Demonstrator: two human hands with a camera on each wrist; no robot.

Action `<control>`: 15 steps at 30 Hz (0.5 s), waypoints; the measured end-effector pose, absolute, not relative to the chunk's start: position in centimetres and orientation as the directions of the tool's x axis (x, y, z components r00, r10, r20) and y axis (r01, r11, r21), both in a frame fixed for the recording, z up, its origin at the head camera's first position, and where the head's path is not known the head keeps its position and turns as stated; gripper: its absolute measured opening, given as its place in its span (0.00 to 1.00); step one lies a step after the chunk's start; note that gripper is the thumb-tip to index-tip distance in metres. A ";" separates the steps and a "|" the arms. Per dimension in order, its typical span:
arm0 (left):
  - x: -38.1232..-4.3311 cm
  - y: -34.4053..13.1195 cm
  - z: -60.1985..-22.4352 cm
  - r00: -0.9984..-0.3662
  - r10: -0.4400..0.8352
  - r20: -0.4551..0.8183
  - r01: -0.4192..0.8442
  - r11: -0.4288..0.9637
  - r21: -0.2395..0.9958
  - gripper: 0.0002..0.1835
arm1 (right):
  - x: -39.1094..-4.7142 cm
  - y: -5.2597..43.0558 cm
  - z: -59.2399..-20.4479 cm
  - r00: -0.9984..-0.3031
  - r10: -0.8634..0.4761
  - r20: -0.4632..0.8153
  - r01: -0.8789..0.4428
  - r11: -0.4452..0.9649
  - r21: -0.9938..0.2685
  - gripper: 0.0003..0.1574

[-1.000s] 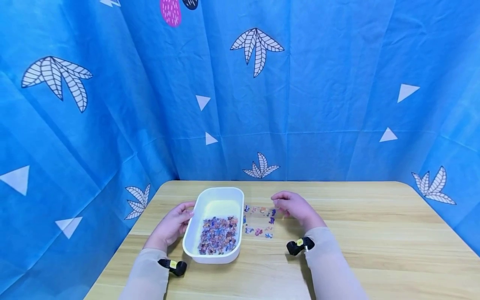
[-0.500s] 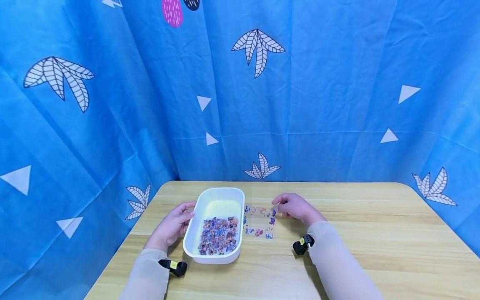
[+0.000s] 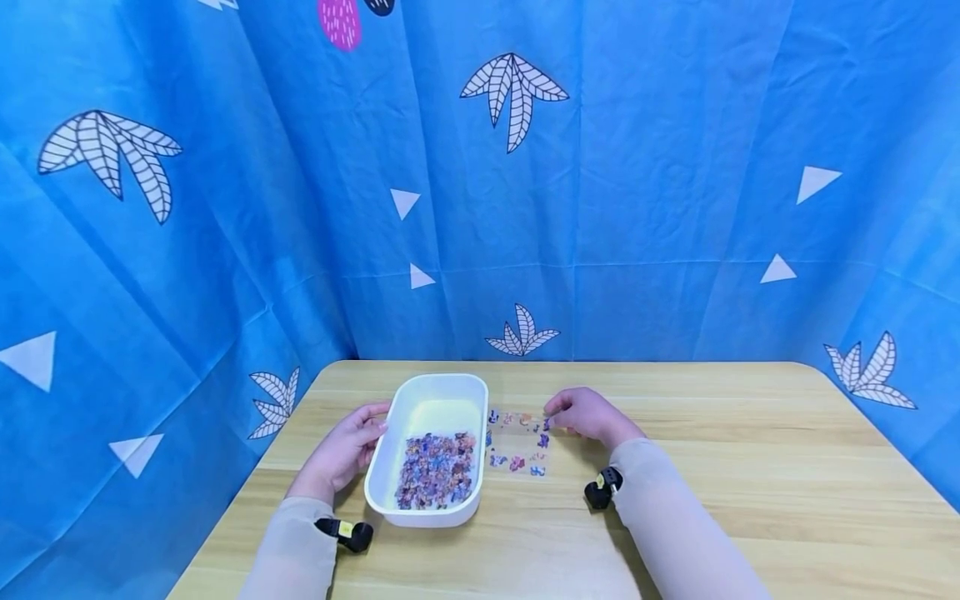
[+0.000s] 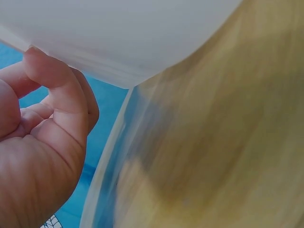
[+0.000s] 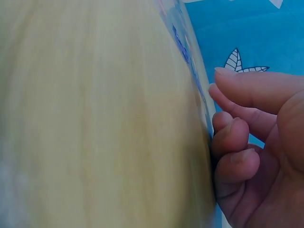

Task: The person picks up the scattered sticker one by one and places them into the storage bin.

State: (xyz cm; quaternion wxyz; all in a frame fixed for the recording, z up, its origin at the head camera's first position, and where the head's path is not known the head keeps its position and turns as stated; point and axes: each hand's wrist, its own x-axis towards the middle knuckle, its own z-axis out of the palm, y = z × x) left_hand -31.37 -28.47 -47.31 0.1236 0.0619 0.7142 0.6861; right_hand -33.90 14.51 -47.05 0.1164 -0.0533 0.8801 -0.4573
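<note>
My left hand (image 3: 347,450) grips the left side of a white plastic tub (image 3: 412,400), thumb up at the rim and fingers bent against the outer wall. In the left wrist view the tub's pale underside (image 4: 118,33) shows over the wood. Many small multicoloured jigsaw pieces (image 3: 437,471) lie heaped toward the tub's near end. To its right, several more jigsaw pieces (image 3: 517,463) form a square ring on the table. My right hand (image 3: 588,412) is at the ring's far right corner, fingers loosely curled. In the right wrist view nothing shows between its thumb (image 5: 251,88) and forefinger.
The pale wooden table (image 3: 735,467) extends to the right and in front. Its far edge meets a blue patterned curtain (image 3: 645,208), which also hangs along the left. Black wrist cameras (image 3: 600,490) sit at both cuffs.
The right forearm and wrist have swung slightly to the right, while the fingertips stay near the ring's far right corner. The left hand and tub hold their place.
</note>
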 end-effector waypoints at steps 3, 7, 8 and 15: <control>-31.4 -28.5 -47.3 -0.964 0.250 -0.092 -0.082 0.049 0.995 0.27 | -33.9 14.4 -47.1 -0.970 -0.199 -0.139 -0.008 0.598 -0.801 0.15; -31.4 -28.4 -47.4 -0.967 0.236 -0.101 -0.089 0.059 0.994 0.26 | -34.0 14.0 -47.2 -0.971 -0.202 -0.127 -0.030 0.633 -0.773 0.15; -31.4 -28.4 -47.4 -0.967 0.231 -0.102 -0.091 0.059 0.994 0.26 | -34.0 13.9 -47.1 -0.971 -0.203 -0.124 -0.037 0.643 -0.765 0.15; -31.4 -28.3 -47.4 -0.969 0.228 -0.100 -0.086 0.069 0.994 0.26 | -34.0 13.4 -47.1 -0.973 -0.189 -0.131 -0.035 0.686 -0.727 0.16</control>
